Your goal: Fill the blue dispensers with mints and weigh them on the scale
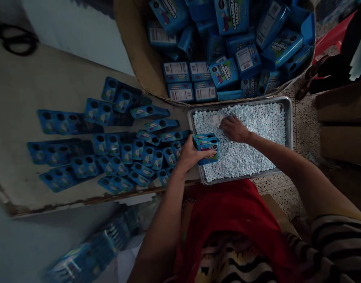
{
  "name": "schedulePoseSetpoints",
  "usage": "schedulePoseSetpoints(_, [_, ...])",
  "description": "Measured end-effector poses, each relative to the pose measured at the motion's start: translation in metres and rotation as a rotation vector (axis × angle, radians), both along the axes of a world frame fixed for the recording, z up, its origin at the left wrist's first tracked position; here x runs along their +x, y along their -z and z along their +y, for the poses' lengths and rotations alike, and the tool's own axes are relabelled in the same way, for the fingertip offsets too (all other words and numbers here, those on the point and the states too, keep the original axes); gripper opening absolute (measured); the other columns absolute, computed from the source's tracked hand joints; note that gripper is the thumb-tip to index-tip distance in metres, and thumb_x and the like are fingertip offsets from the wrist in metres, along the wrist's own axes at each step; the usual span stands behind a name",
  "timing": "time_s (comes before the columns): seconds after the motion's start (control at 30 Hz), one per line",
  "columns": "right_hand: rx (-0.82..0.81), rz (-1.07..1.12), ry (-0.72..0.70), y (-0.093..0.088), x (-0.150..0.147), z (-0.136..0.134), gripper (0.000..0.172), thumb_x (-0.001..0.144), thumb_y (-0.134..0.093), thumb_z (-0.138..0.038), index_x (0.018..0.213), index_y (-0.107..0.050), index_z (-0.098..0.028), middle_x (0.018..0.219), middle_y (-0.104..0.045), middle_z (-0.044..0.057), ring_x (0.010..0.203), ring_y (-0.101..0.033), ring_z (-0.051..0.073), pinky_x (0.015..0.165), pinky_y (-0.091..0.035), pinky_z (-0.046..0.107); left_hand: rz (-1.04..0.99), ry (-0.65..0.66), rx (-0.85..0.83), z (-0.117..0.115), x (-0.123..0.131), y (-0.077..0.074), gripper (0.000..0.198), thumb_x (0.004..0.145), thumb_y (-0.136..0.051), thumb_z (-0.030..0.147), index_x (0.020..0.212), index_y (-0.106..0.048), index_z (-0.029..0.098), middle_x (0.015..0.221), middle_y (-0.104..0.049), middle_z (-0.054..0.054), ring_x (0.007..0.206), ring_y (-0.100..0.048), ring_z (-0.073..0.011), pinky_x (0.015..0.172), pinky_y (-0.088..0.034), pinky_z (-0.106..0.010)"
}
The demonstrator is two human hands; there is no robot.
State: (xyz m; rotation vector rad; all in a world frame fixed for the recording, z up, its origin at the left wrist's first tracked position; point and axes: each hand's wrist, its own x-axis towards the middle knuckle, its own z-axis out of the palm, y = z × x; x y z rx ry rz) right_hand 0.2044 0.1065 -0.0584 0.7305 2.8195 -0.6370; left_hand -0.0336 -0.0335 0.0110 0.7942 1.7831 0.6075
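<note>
My left hand [188, 156] is closed around small blue candy boxes [208, 148], seemingly two side by side, with dark round openings on top. It holds them over the left edge of a metal tray [289, 129]. Small pale blue and white candies [245, 157] fill the tray. Among them, toward the back left, my right hand [234, 129] is closed on a pale, scoop-like piece [217, 119]; its exact shape is hard to make out. Many blue boxes [138, 151] with round openings stand in uneven rows on the table, left of my left hand.
A large cardboard box [130, 51] full of blue candy boxes [224, 74] stands behind the tray. Black-handled scissors [17, 39] lie at the back left of the table [12, 118]. A person's feet [306, 88] and stacked cartons [342, 141] are on the right.
</note>
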Motion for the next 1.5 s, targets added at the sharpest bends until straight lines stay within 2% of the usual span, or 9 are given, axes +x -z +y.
schedulePoseSetpoints(0.2, [-0.088, -0.117, 0.069, -0.037, 0.019, 0.007, 0.042, 0.109, -0.061, -0.058, 0.109, -0.084, -0.023, 0.12, -0.08, 0.016, 0.118, -0.063, 0.038, 0.093, -0.054, 0.049, -0.05, 0.015, -0.053, 0.008, -0.004, 0.001, 0.077, 0.047, -0.105, 0.049, 0.106, -0.063, 0.023, 0.108, -0.082, -0.007, 0.105, -0.08, -0.0346, 0.096, -0.067, -0.049])
schedulePoseSetpoints(0.4, [-0.041, 0.111, 0.046, 0.004, 0.016, 0.057, 0.044, 0.113, -0.052, -0.046, 0.139, -0.077, -0.021, 0.156, -0.067, 0.014, 0.148, -0.049, 0.039, 0.123, -0.041, 0.06, 0.179, 0.182, -0.071, 0.039, -0.012, 0.001, 0.083, 0.055, -0.103, 0.046, 0.124, -0.064, 0.022, 0.128, -0.079, -0.012, 0.124, -0.076, -0.0381, 0.109, -0.061, -0.049])
schedulePoseSetpoints(0.5, [-0.095, 0.164, 0.217, 0.014, 0.042, 0.031, 0.054, 0.116, -0.041, -0.049, 0.146, -0.073, -0.018, 0.152, -0.068, 0.019, 0.139, -0.054, 0.038, 0.122, -0.042, 0.062, 0.477, 0.311, -0.214, 0.047, -0.004, -0.013, 0.09, 0.063, -0.1, 0.05, 0.136, -0.058, 0.018, 0.132, -0.077, -0.019, 0.129, -0.074, -0.0446, 0.108, -0.06, -0.051])
schedulePoseSetpoints(0.67, [-0.237, 0.316, 0.397, -0.011, 0.092, -0.008, 0.061, 0.117, -0.032, -0.058, 0.143, -0.075, -0.023, 0.138, -0.079, 0.014, 0.125, -0.068, 0.031, 0.117, -0.049, 0.054, 0.639, 0.683, -0.373, 0.059, 0.018, -0.033, 0.088, 0.069, -0.094, 0.051, 0.142, -0.058, 0.016, 0.125, -0.079, -0.023, 0.12, -0.077, -0.0507, 0.1, -0.061, -0.055])
schedulePoseSetpoints(0.83, [0.046, 0.283, 0.798, -0.002, 0.125, -0.001, 0.075, 0.111, -0.036, -0.073, 0.158, -0.064, -0.021, 0.168, -0.059, 0.017, 0.161, -0.045, 0.038, 0.135, -0.031, 0.064, 0.619, 0.934, -0.423, 0.077, 0.036, -0.012, 0.088, 0.057, -0.098, 0.042, 0.134, -0.064, 0.019, 0.116, -0.083, -0.021, 0.116, -0.078, -0.0484, 0.097, -0.063, -0.05])
schedulePoseSetpoints(0.93, [0.025, 0.255, 0.812, 0.016, 0.121, -0.012, 0.082, 0.11, -0.04, -0.072, 0.168, -0.052, -0.016, 0.178, -0.046, 0.02, 0.168, -0.033, 0.042, 0.136, -0.026, 0.069, 0.582, 0.89, -0.362, 0.086, 0.045, 0.01, 0.086, 0.045, -0.103, 0.043, 0.119, -0.068, 0.02, 0.107, -0.082, -0.019, 0.113, -0.077, -0.0502, 0.098, -0.062, -0.053])
schedulePoseSetpoints(1.07, [-0.101, 0.289, 0.746, 0.025, 0.094, -0.035, 0.067, 0.112, -0.039, -0.057, 0.161, -0.06, -0.017, 0.168, -0.056, 0.02, 0.152, -0.048, 0.042, 0.132, -0.033, 0.067, 0.488, 0.847, -0.343, 0.101, 0.06, 0.033, 0.082, 0.026, -0.109, 0.04, 0.097, -0.07, 0.024, 0.094, -0.079, -0.012, 0.11, -0.077, -0.0492, 0.1, -0.061, -0.053])
schedulePoseSetpoints(1.2, [-0.178, 0.353, 0.732, 0.028, 0.064, -0.045, 0.055, 0.111, -0.042, -0.047, 0.148, -0.07, -0.016, 0.151, -0.066, 0.02, 0.136, -0.058, 0.038, 0.124, -0.042, 0.062, 0.472, 0.915, -0.331, 0.113, 0.069, 0.047, 0.079, 0.028, -0.108, 0.056, 0.09, -0.07, 0.027, 0.085, -0.078, -0.007, 0.103, -0.078, -0.0426, 0.095, -0.061, -0.047])
schedulePoseSetpoints(1.5, [-0.845, 0.936, 1.239, 0.019, 0.008, -0.059, 0.057, 0.091, -0.066, -0.077, 0.091, -0.078, -0.021, 0.096, -0.081, 0.005, 0.098, -0.071, 0.023, 0.1, -0.056, 0.042, 0.493, 0.703, -0.256, 0.081, 0.075, 0.018, 0.09, 0.039, -0.108, 0.052, 0.115, -0.068, 0.023, 0.107, -0.08, -0.014, 0.115, -0.076, -0.0456, 0.099, -0.059, -0.048])
